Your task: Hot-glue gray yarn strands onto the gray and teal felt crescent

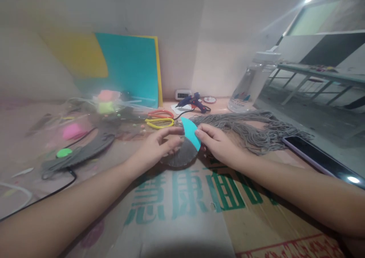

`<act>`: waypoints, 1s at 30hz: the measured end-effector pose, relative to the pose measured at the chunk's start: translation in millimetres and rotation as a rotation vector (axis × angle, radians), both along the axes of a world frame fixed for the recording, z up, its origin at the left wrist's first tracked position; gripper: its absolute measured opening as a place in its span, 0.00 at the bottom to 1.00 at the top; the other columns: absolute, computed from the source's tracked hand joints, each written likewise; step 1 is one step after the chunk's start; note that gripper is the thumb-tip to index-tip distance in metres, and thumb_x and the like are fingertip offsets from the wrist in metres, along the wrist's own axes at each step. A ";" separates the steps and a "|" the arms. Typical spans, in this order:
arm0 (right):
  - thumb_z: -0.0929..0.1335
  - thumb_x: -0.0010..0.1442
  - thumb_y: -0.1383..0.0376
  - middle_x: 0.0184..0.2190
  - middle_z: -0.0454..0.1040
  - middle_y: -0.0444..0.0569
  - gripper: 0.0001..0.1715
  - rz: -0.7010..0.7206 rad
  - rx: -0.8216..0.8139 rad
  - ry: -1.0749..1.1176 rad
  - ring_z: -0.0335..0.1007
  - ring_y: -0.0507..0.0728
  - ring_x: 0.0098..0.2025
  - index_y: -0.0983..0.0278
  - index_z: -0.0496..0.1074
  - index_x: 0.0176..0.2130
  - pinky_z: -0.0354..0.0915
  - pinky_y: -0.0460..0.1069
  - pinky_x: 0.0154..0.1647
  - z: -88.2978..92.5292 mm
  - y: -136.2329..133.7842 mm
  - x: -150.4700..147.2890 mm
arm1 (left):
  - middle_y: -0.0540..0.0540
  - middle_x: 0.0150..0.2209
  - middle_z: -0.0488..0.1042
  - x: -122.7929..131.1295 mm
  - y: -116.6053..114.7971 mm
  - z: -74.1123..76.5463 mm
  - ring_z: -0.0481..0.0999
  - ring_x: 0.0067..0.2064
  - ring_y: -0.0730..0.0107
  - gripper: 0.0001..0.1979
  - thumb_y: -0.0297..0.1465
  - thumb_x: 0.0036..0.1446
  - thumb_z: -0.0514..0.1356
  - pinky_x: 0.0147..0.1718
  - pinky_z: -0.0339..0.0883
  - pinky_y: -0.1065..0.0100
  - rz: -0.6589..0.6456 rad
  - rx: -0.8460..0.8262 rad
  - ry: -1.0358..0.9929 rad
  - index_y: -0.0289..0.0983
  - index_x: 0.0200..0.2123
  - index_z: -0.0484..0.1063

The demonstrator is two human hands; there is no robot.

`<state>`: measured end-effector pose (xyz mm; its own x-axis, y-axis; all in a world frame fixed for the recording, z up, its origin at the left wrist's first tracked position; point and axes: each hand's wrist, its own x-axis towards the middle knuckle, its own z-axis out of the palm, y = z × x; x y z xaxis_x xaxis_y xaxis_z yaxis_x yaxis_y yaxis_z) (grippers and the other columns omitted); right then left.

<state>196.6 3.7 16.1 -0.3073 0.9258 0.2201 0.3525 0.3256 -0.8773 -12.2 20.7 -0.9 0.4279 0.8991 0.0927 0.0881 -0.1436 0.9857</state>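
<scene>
A round grey disc (pixel 180 155) is held above the cardboard in front of me. My left hand (pixel 159 144) grips its left edge, thumb and fingers closed around it. A curved, pointed piece of turquoise sheet (pixel 191 133) lies against the disc's upper right part. Between thumb and fingers, my right hand (pixel 213 139) pinches that piece at its right edge. The lower fingers of my right hand are partly hidden behind the two pieces. Just beyond my left hand are scissors (pixel 160 123) with yellow and orange-red handles.
A blue glue gun (pixel 196 102) and small digital clock (pixel 183 94) stand at the back. Grey cords (pixel 256 128), a clear bottle (pixel 251 83) and a phone (pixel 319 159) lie or stand right. Turquoise sheet (pixel 131 67) leans on the wall; grey fabric (pixel 82 153) lies left.
</scene>
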 end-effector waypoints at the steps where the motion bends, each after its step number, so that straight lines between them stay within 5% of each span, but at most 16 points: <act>1: 0.61 0.66 0.58 0.21 0.61 0.39 0.18 -0.002 0.007 -0.013 0.58 0.48 0.23 0.62 0.60 0.27 0.56 0.45 0.25 0.9 -1.4 -0.8 | 0.44 0.43 0.77 0.1 -0.4 -1.4 0.74 0.36 0.69 0.23 0.44 0.53 0.64 0.33 0.66 0.71 -0.020 0.027 0.054 0.36 0.48 0.73; 6: 0.61 0.66 0.55 0.21 0.62 0.39 0.19 0.005 -0.013 0.023 0.59 0.48 0.23 0.63 0.61 0.27 0.58 0.44 0.24 1.3 -3.1 -2.1 | 0.48 0.31 0.77 0.6 -1.5 -7.0 0.74 0.32 0.69 0.13 0.41 0.54 0.64 0.31 0.65 0.70 -0.030 0.045 0.193 0.35 0.33 0.74; 12: 0.69 0.58 0.55 0.21 0.68 0.39 0.14 0.051 -0.266 0.158 0.64 0.48 0.21 0.63 0.69 0.37 0.61 0.45 0.22 -2.9 0.2 -6.5 | 0.50 0.32 0.75 0.5 -1.4 -5.0 0.72 0.32 0.72 0.13 0.40 0.55 0.63 0.32 0.65 0.72 0.097 0.056 0.061 0.35 0.33 0.72; 16: 0.69 0.58 0.60 0.20 0.73 0.42 0.09 0.059 -0.375 0.173 0.69 0.49 0.22 0.64 0.70 0.35 0.65 0.44 0.24 -2.8 -0.4 -10.6 | 0.50 0.31 0.74 -0.1 -0.6 -6.2 0.71 0.31 0.73 0.13 0.41 0.55 0.63 0.30 0.64 0.72 0.114 0.088 0.089 0.35 0.33 0.72; 30: 0.68 0.60 0.60 0.20 0.77 0.44 0.10 0.103 -0.419 0.289 0.73 0.50 0.20 0.65 0.68 0.35 0.69 0.45 0.25 -7.0 0.9 -6.8 | 0.51 0.26 0.71 1.7 -1.0 -7.1 0.69 0.29 0.73 0.12 0.37 0.59 0.58 0.30 0.63 0.71 0.141 0.103 -0.032 0.36 0.28 0.69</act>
<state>189.8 4.6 9.2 -0.3829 0.9209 -0.0734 0.0616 -0.0538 -0.9966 -10.5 19.7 -7.9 0.2934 0.9351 0.1989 0.0836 -0.2324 0.9690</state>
